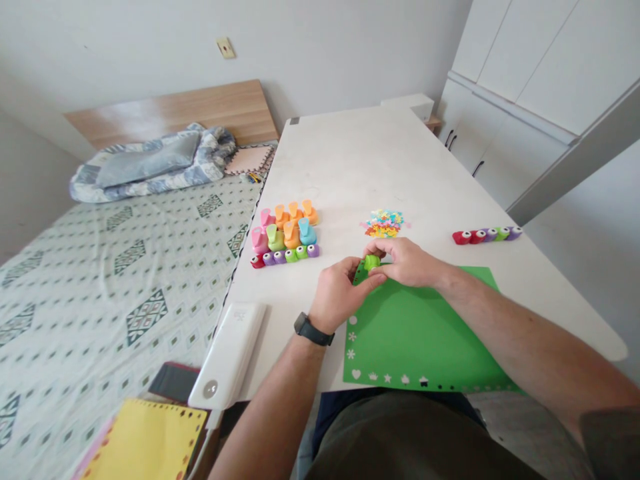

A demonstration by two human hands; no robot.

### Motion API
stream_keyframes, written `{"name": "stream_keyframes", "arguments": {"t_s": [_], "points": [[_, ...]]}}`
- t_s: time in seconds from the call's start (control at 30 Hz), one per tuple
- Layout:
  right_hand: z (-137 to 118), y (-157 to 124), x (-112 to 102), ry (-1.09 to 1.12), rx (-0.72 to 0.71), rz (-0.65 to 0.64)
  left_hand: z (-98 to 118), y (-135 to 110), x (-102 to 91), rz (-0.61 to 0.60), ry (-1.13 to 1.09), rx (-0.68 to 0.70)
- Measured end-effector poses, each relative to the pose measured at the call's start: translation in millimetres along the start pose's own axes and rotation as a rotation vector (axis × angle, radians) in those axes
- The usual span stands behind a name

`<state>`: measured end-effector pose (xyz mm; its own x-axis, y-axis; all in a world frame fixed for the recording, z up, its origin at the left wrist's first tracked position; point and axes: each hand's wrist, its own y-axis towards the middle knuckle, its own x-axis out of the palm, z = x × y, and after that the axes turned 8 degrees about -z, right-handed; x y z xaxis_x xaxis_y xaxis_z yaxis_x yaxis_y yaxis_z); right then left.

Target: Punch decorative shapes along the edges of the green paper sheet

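A small green craft punch (371, 262) sits at the far left corner of a green foam sheet (420, 337) on the white table (360, 160). Both of my hands are closed around it: my left hand (340, 292) pinches it from the near side, my right hand (407, 261) from the right and above. The sheet's left and near edges carry a row of punched shapes. A black watch is on my left wrist.
Several coloured punches (286, 235) stand grouped left of my hands. A pile of punched-out shapes (383, 224) lies beyond them. A row of small punches (487, 235) is at the right. A white device (227, 353) lies at the table's near left corner, yellow sheet (145, 440) below, bed (100, 267) to the left.
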<state>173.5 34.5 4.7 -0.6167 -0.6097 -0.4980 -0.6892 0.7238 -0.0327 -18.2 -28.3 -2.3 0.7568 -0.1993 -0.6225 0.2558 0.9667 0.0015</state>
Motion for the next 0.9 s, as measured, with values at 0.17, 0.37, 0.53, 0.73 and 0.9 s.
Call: {"name": "stream_keyframes", "arguments": {"t_s": [0.17, 0.37, 0.53, 0.73, 0.9], "points": [[1, 0, 1, -0.012, -0.014, 0.002, -1, 2, 0.6, 0.025, 0.053, 0.004], [2, 0, 3, -0.036, -0.006, 0.012, -4, 2, 1.0, 0.012, 0.071, 0.012], [3, 0, 1, -0.010, -0.017, 0.015, -5, 3, 1.7, 0.021, 0.014, 0.013], [7, 0, 1, 0.040, -0.048, 0.003, -7, 5, 2.2, -0.006, -0.104, -0.020], [11, 1, 1, 0.077, -0.054, 0.039, -10, 6, 2.4, -0.013, -0.146, -0.006]]}}
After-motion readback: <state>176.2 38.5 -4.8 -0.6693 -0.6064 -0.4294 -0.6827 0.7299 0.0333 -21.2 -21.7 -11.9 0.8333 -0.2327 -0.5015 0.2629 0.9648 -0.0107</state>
